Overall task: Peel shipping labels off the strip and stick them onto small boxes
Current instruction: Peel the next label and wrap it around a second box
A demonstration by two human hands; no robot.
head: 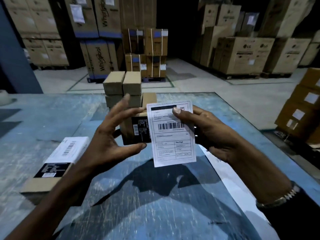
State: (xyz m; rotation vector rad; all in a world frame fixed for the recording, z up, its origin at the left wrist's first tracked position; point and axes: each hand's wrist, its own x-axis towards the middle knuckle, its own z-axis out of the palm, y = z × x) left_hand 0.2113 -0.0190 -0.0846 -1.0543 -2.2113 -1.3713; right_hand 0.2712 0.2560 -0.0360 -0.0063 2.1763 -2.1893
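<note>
**Label held at the small box, both hands up over the counter**

A white rectangular paper shipping label with a black barcode [172, 133] is held upright above the scratched blue counter [155, 205]. It is pinched near its top right by the right hand [209, 134]: the thumb [176, 112] is pressed on the printed face, the other fingers are hidden behind the sheet. The grip is closed on the label. A metal watch band [277, 198] is seen at the right wrist.

A small brown cardboard box with a black printed panel [136, 130] is held by the left hand [110, 137]. The thumb tip is set at the box's lower front corner, one finger lies along its top edge, and the remaining fingers are spread and raised. The grip is wide, loosely clamped on the box between thumb and finger.

The label's left edge overlaps the box's right side, in front of it; contact between the two cannot be told. The label's lower half hangs free below both grips.

Just behind the held box, a stack of plain brown cardboard boxes [123, 89] is seen on the counter. At the left, a long brown box already carrying a white label [57, 163] lies flat, well apart from the hands. Large stacked appliance cartons [102, 56] are seen on the floor beyond.
</note>
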